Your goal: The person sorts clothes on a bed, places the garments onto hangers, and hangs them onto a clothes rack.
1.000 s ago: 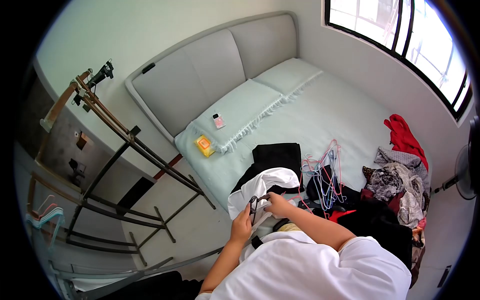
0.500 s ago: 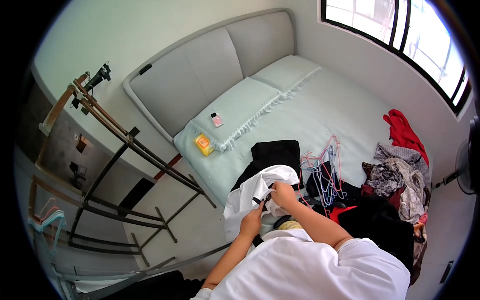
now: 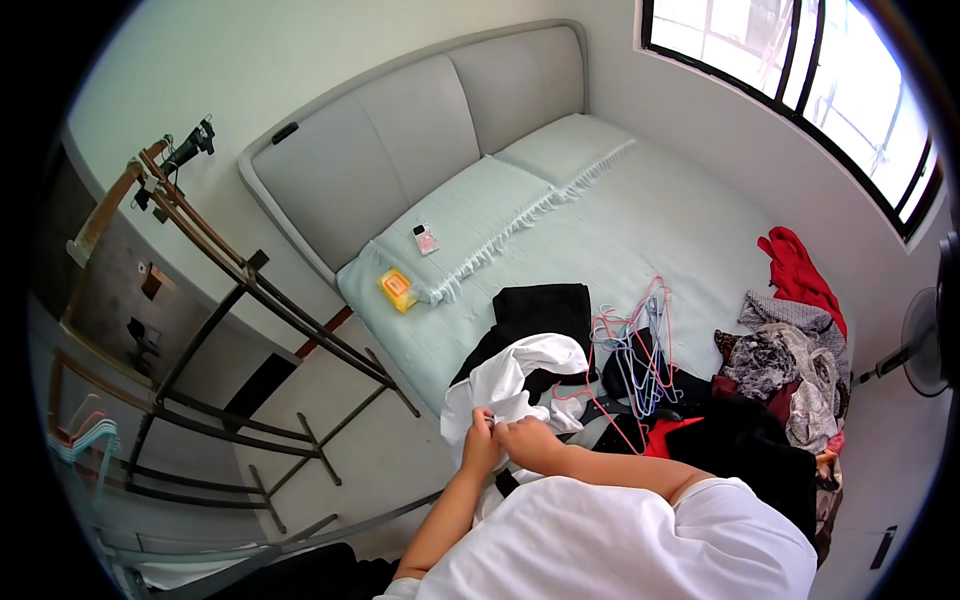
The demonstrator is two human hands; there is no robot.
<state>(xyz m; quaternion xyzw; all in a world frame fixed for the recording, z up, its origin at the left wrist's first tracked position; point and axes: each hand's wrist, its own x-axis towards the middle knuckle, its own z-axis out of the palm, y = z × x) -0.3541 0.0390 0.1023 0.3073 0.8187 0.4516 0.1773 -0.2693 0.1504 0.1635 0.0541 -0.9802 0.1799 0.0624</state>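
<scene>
Pale bedding (image 3: 690,240) is stretching from a padded headboard (image 3: 415,110) to a window-lit wall as a person in a white top (image 3: 610,540) is working over the bed's near edge. White garment (image 3: 535,360) is lying there, partly covering folded black clothing (image 3: 545,308), while wire hangers (image 3: 648,395) are resting in a tangle to the right, near a heap of clothes (image 3: 790,365). Left hand (image 3: 482,442) and right hand (image 3: 532,442) are now meeting — closer together than half a second ago — with fingers curled closed, both apparently gripping the garment's near edge. A dark strip, in plain view between them then, is now mostly hidden; whether they are pinching it too cannot be told. That shift is suggesting close, two-handed work — concentrated on one small spot of the garment.
</scene>
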